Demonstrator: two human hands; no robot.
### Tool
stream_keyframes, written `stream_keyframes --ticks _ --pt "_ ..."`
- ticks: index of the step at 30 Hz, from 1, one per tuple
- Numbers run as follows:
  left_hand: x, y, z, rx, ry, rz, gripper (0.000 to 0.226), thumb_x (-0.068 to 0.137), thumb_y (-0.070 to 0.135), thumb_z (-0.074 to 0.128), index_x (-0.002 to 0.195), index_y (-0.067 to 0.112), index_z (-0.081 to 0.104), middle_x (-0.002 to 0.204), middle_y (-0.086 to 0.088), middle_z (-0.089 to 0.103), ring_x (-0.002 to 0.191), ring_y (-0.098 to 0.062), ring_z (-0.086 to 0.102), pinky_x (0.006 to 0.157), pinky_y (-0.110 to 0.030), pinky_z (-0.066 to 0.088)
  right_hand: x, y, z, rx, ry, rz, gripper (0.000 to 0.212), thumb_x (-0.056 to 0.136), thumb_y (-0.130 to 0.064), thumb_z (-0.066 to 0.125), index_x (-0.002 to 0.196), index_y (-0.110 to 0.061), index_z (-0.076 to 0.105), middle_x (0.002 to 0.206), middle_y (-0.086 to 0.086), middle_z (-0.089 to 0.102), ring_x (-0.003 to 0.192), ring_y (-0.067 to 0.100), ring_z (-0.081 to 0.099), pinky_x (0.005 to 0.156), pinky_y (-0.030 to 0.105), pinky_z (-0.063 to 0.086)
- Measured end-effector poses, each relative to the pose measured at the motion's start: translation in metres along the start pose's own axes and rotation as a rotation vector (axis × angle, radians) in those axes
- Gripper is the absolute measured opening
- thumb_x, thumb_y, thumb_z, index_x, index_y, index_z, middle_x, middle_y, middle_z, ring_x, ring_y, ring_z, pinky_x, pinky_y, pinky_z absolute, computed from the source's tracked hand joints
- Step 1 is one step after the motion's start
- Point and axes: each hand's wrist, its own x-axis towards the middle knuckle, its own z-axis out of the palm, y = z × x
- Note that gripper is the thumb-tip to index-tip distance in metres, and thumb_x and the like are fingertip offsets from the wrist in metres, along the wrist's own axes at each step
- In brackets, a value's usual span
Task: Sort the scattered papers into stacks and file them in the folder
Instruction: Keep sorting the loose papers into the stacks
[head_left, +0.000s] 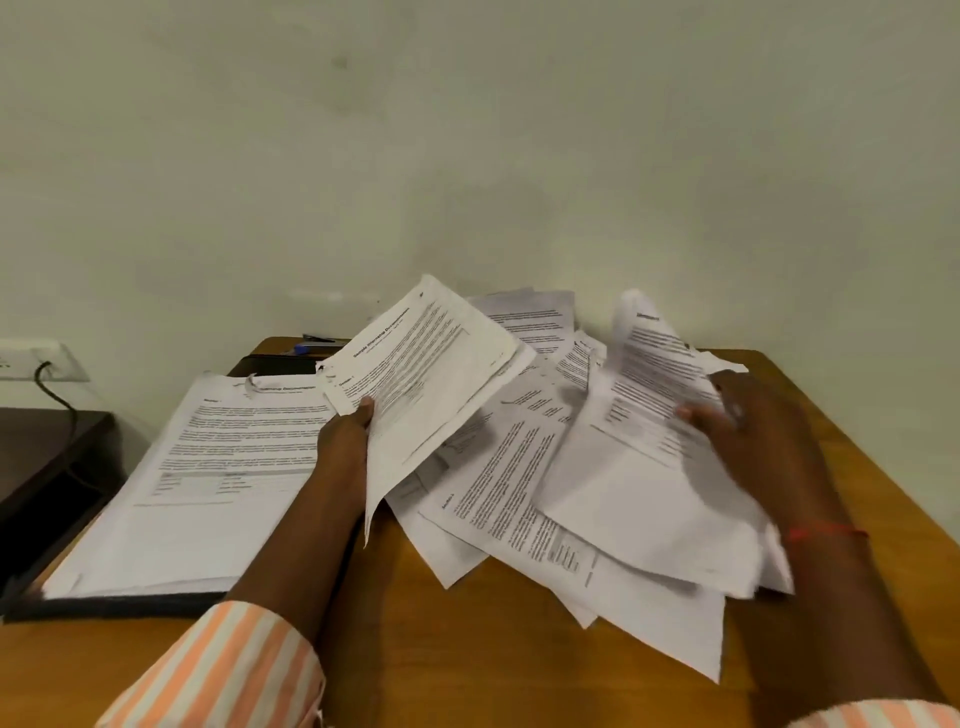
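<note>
Head view: at the worktop's (467, 665) left edge the dark folder (130, 605) lies under my sorted stack (208, 478), which sits flat and fairly square. Just right of it my left hand (348, 431) pinches a thin bundle (431, 364) near its lower left corner, thumb on top and fingers hidden beneath. The pages droop away from the grip, so they are light and floppy. I judge a hold nearer the bound corner would stop them fanning. The scattered papers (519, 493) overlap loosely from the middle toward the far right corner. Smooth sheet on sheet, they will likely slide, so each is best lifted by a free corner. At the right my right hand (753, 431), blurred, curls round the edge of a single sheet (649, 353) that bows upward and would crease easily.
</note>
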Motion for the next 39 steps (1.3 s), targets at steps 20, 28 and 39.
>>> stream_keyframes --ticks 20,28,39 --pt "0.009 -0.008 -0.002 -0.09 -0.08 0.019 0.036 0.104 0.024 0.057 0.139 0.011 0.056 0.116 -0.008 0.067 0.086 -0.02 0.065 0.063 -0.027 0.05 -0.026 0.003 0.058 0.09 -0.547 0.07 0.073 0.078 -0.056 0.078 0.142 -0.034 0.05 0.141 -0.018 0.05 0.131 0.013 0.05 0.095 0.023 0.042" --pt "-0.002 -0.015 0.007 -0.077 -0.149 0.147 0.033 0.103 0.02 0.06 0.136 0.016 0.062 0.126 -0.003 0.072 0.112 -0.023 0.07 0.097 -0.042 0.056 -0.073 -0.091 0.101 0.036 -0.686 -0.428 0.074 0.082 -0.071 0.063 0.145 -0.038 0.043 0.146 -0.021 0.045 0.135 0.003 0.039 0.112 0.027 0.036" --pt "-0.019 -0.023 0.016 0.062 -0.404 0.315 0.047 0.078 0.007 0.083 0.123 0.008 0.067 0.116 -0.005 0.076 0.107 -0.024 0.073 0.087 -0.039 0.061 -0.041 -0.06 0.067 1.257 -0.512 0.587 0.027 0.099 -0.022 0.061 0.12 -0.007 0.066 0.114 0.015 0.074 0.108 0.035 0.07 0.096 0.05 0.055"
